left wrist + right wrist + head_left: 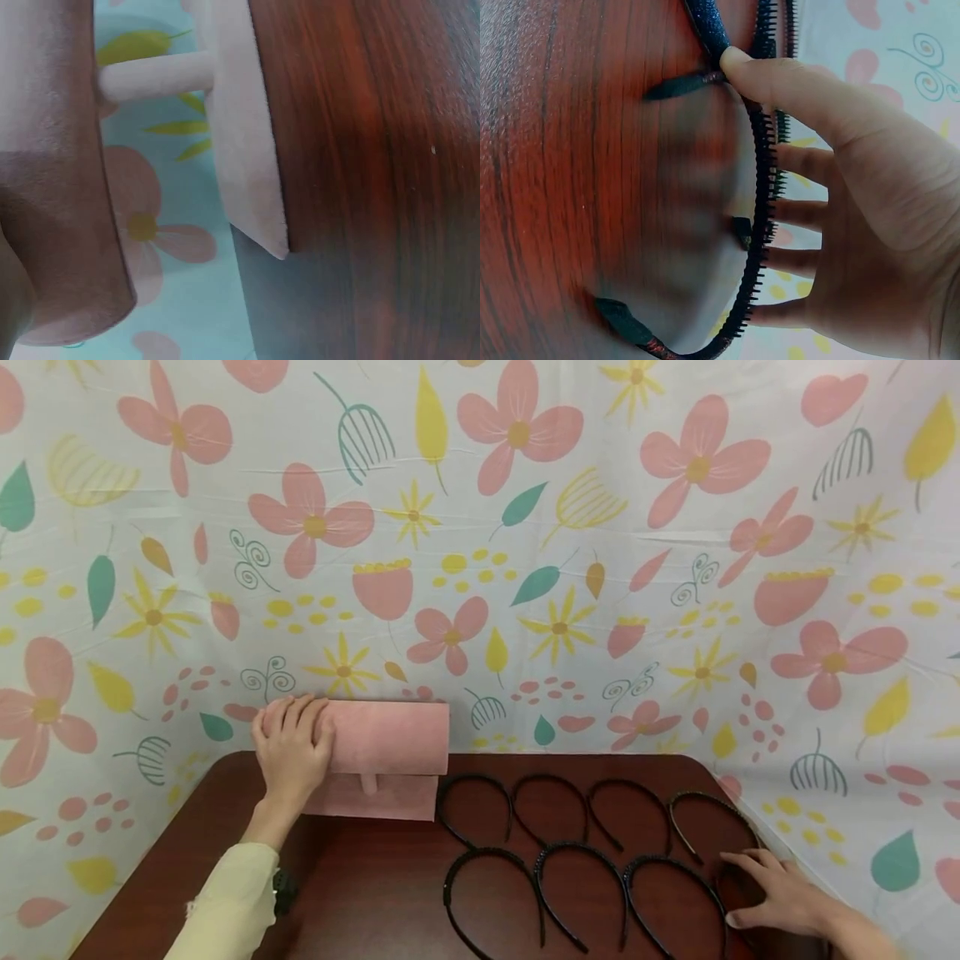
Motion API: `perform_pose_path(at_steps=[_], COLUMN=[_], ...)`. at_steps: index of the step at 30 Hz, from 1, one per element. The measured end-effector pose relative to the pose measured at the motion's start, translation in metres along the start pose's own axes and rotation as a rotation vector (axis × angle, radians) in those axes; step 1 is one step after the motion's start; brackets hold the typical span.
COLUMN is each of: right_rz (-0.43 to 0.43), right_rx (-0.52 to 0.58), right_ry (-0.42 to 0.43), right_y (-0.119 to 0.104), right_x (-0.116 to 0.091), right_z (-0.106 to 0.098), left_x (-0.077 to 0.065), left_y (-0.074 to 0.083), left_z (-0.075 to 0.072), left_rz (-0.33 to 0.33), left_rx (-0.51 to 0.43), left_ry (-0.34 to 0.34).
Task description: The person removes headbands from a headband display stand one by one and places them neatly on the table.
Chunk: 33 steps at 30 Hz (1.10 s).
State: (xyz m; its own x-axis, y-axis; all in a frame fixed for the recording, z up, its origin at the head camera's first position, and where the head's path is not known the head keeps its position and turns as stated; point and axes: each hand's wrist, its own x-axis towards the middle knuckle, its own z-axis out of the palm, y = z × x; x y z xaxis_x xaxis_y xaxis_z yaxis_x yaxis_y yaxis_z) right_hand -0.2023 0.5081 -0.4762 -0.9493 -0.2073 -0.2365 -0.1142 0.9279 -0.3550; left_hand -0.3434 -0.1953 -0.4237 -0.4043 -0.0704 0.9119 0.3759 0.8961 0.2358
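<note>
A pink headband stand (393, 735) with a padded, velvety roll on a short post and flat base stands at the table's back left. My left hand (292, 752) grips the roll's left end, fingers over the top and thumb at the front. At the far right my right hand (783, 893) holds a black toothed headband (761, 165). Its thumb presses one side, while the other fingers reach behind the band, their tips hidden. Several black headbands lie in two rows, including a back-row headband (474, 776) near the stand and a front-row headband (667, 862) beside my right hand.
The dark reddish-brown table (375, 885) has rounded back corners. A flower-printed cloth (480, 568) hangs behind the table and along its right side. The stand's base edge (247, 150) sits close to the back of the tabletop.
</note>
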Motion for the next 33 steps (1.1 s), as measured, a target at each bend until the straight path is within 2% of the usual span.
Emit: perform_pose_path(at_steps=[7,10,17,20,23,26,31,33], right_rz=[-0.053,-0.067,-0.043,-0.033,-0.033,-0.003,0.076,0.082], right_rx=[0.018,0.012,-0.090,-0.109,-0.116,-0.132,-0.123,-0.130], right_ry=[0.017,0.063,0.245,0.318,0.373,0.339,0.153,0.145], right_y=[0.002,0.001,-0.011,-0.016,-0.018,-0.013,0.005,0.012], right_x=[-0.004,-0.006,-0.009,-0.009,-0.008,-0.008,-0.010,-0.012], right_z=[-0.002,-0.001,-0.007,-0.011,-0.016,-0.024,-0.027,-0.022], left_x=[0.003,0.003,0.002,0.004,0.004,0.001,-0.006,-0.007], left_y=[0.003,0.004,0.008,0.012,0.014,0.015,0.012,0.011], left_z=[-0.014,-0.019,-0.031,-0.037,-0.043,-0.049,-0.053,-0.053], left_rz=[-0.059,-0.051,0.035,0.057,0.066,0.080,0.115,0.127], left_rx=[-0.039,-0.046,-0.074,-0.094,-0.107,-0.109,-0.119,-0.122], left_ry=[-0.145,-0.153,-0.104,-0.123,-0.170,-0.207,-0.210,-0.209])
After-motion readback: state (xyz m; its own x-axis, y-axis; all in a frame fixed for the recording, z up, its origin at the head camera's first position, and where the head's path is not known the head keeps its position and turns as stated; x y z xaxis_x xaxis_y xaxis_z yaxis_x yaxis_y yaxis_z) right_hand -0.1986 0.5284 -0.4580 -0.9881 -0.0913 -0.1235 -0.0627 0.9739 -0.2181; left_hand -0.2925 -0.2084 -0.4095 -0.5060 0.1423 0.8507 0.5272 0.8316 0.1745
